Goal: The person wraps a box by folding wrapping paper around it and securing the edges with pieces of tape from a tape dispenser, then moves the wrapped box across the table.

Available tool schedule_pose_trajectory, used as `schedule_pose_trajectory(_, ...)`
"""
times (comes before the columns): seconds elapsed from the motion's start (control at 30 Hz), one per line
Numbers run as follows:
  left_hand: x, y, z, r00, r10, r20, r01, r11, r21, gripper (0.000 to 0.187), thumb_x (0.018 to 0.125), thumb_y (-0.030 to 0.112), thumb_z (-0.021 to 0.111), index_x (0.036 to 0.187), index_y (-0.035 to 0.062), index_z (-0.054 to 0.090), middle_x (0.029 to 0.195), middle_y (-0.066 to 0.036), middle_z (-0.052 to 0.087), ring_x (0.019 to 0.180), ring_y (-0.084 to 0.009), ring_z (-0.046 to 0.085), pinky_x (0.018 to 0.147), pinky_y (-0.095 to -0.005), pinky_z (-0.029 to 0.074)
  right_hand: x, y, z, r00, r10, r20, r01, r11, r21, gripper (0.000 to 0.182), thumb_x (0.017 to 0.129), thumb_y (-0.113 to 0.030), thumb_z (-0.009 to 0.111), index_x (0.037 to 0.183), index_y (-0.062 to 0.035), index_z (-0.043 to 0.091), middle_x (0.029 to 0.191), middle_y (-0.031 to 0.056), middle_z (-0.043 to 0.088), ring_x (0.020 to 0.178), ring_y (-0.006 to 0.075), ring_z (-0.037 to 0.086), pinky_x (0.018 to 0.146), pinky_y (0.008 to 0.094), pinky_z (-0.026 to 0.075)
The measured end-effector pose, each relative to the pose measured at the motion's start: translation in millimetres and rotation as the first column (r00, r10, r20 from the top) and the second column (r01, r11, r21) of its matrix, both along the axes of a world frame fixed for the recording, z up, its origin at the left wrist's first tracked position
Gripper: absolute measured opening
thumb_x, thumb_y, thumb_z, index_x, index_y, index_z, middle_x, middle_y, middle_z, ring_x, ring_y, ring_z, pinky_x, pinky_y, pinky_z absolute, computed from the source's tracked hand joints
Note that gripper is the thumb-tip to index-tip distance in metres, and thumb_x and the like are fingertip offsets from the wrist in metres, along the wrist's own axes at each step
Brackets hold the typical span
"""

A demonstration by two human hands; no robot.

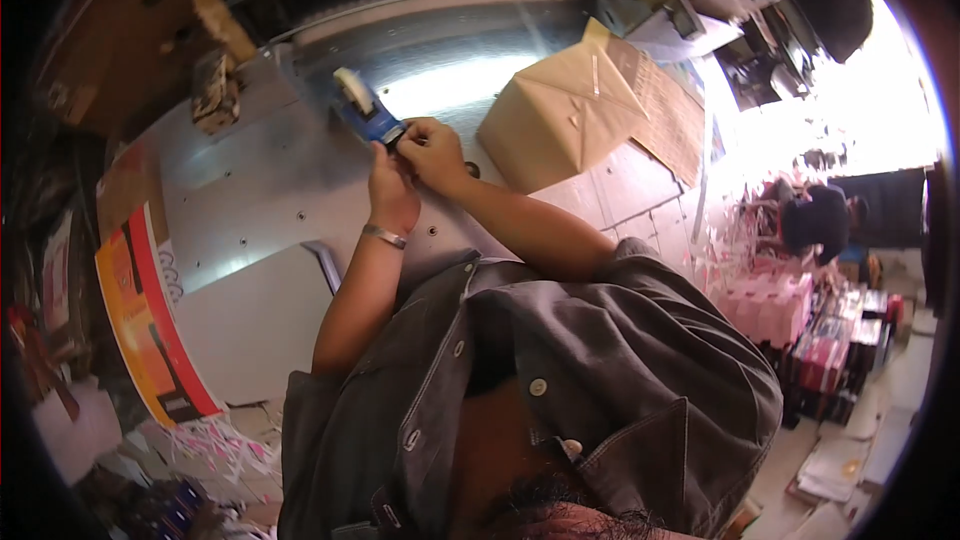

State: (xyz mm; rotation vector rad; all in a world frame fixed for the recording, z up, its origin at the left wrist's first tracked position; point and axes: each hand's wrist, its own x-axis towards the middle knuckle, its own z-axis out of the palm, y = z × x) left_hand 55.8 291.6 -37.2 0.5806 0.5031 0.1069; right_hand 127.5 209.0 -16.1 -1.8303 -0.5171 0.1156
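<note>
A blue tape dispenser [374,123] with a pale roll of tape [353,87] stands on the metal worktop, ahead of my hands. Both hands meet at its near end. My left hand [393,195], with a metal band at the wrist, has its thumb up against that end; its other fingers are partly hidden. Beside it, my right hand [437,157] is closed in a pinch at the dispenser's dark tip. What lies between the fingertips is too small to make out. To the right of my hands sits a box wrapped in brown paper [560,115].
Flat cardboard [670,120] lies beyond the wrapped box. A grey board [255,325] and a red-and-orange printed carton [150,320] are at the left. A small block-like object [215,90] stands at the back left. Another person [815,220] and pink stacks [765,305] are far right.
</note>
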Motion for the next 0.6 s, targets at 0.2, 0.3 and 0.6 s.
schedule_pose_trajectory(0.2, -7, 9, 11, 0.994, -0.047, -0.098, 0.044, 0.999, -0.032, 0.079, 0.106, 0.072, 0.025, 0.136, 0.0105, 0.065, 0.127, 0.001, 0.065, 0.111, -0.0136, 0.055, 0.093, -0.0302, 0.038, -8, -23, 19, 0.995, -0.081, 0.065, 0.082, 0.997, -0.007, 0.02, 0.086, -0.013, 0.072, 0.098, 0.0019, 0.069, 0.097, 0.0183, 0.072, 0.082, 0.0294, 0.071, 0.076, 0.0404, 0.056)
schedule_pose_trajectory(0.3, -17, 5, 24, 0.972, 0.068, -0.225, -0.086, 0.994, -0.074, 0.07, 0.106, 0.069, 0.033, 0.126, 0.0113, 0.068, 0.121, 0.002, 0.066, 0.109, -0.0127, 0.056, 0.094, -0.0307, 0.039, -47, -65, 93, 0.988, 0.126, 0.088, -0.126, 0.992, -0.002, 0.009, 0.093, -0.005, 0.071, 0.098, 0.0027, 0.07, 0.095, 0.0139, 0.073, 0.088, 0.0231, 0.072, 0.078, 0.0345, 0.057)
schedule_pose_trajectory(0.6, 19, -54, 111, 0.975, 0.072, 0.209, -0.195, 0.728, 0.658, 0.037, 0.11, 0.04, 0.052, 0.114, 0.0069, 0.069, 0.111, -0.002, 0.068, 0.108, -0.0162, 0.06, 0.096, -0.0338, 0.043, -43, -168, 248, 0.972, -0.095, 0.213, 0.149, 0.955, -0.255, 0.058, 0.089, 0.002, 0.07, 0.144, -0.0019, 0.054, 0.084, 0.0089, 0.073, 0.073, 0.0168, 0.068, 0.068, 0.0309, 0.053)
